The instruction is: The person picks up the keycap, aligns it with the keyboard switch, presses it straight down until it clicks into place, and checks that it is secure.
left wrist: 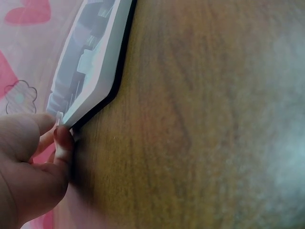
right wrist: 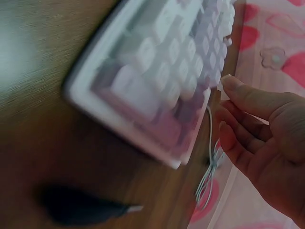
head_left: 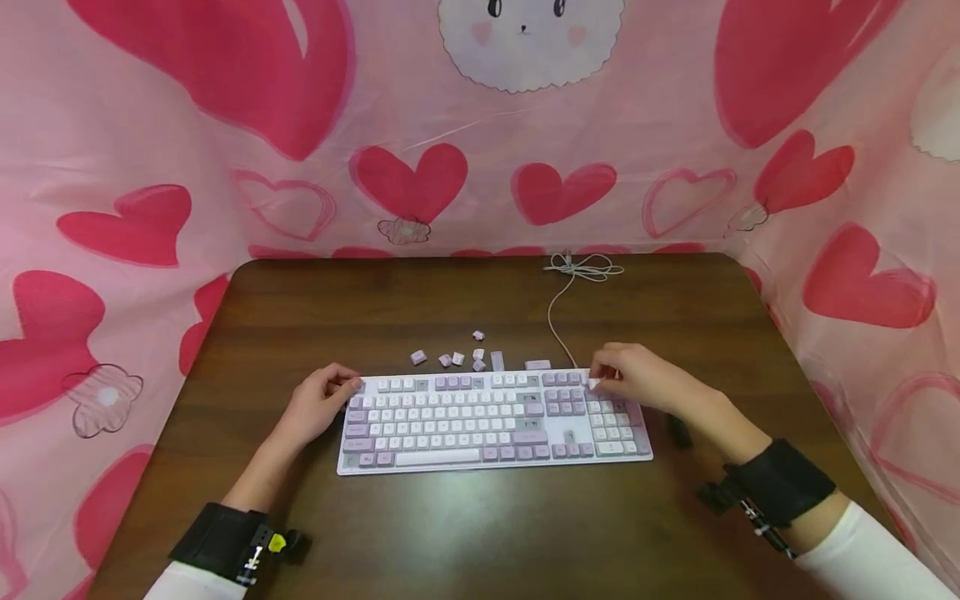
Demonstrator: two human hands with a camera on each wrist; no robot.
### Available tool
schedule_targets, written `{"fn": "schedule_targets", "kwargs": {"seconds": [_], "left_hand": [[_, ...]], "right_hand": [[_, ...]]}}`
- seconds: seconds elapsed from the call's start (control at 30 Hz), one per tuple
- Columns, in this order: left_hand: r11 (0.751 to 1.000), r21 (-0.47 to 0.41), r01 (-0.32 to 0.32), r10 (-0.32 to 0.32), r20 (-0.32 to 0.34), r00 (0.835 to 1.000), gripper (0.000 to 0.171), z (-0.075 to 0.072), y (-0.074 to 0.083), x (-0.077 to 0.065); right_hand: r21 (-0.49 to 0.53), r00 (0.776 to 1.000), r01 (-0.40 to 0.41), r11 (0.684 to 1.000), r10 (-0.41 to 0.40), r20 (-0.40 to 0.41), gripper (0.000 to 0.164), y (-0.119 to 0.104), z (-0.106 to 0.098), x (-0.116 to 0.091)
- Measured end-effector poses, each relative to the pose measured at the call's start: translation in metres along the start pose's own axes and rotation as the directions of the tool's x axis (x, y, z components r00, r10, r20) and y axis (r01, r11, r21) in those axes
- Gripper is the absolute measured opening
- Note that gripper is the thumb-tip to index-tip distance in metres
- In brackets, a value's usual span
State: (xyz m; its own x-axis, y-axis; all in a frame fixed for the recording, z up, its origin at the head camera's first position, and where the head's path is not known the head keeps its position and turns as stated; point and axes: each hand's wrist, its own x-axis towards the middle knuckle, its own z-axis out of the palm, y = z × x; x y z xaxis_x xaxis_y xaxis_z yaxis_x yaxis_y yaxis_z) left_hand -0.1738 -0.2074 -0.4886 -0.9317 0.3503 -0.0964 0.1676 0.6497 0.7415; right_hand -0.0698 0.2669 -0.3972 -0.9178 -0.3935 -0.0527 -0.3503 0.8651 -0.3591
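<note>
A white and lilac keyboard [head_left: 480, 433] lies on the table, with several bare grey switch spots among its keys. My left hand [head_left: 321, 402] grips its upper left corner, thumb and fingertips closing on the edge; the left wrist view shows that hand [left wrist: 35, 162] right at the corner of the white case. Over the upper right part, above the number keys, my right hand [head_left: 637, 379] has a small white keycap [head_left: 593, 383] at its thumb and fingertips. In the right wrist view the thumb of that hand [right wrist: 267, 129] reaches to the keyboard's far edge, with the other fingers curled below it.
Loose keycaps [head_left: 457, 359] lie on the table behind the keyboard, along with longer lilac ones [head_left: 537, 365]. A tied cable [head_left: 585, 268] runs back from the keyboard. A dark object [right wrist: 78, 205] rests to the right. Pink heart-patterned cloth [head_left: 487, 125] encloses the brown table [head_left: 480, 533].
</note>
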Motion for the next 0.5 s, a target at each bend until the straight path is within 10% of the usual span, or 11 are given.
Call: {"fn": "schedule_targets", "kwargs": {"seconds": [0.5], "left_hand": [[1.0, 0.016, -0.022, 0.022, -0.023, 0.999, 0.031, 0.0, -0.002, -0.001]], "right_hand": [[0.005, 0.997, -0.043, 0.999, 0.042, 0.069, 0.011, 0.014, 0.006, -0.032]]}}
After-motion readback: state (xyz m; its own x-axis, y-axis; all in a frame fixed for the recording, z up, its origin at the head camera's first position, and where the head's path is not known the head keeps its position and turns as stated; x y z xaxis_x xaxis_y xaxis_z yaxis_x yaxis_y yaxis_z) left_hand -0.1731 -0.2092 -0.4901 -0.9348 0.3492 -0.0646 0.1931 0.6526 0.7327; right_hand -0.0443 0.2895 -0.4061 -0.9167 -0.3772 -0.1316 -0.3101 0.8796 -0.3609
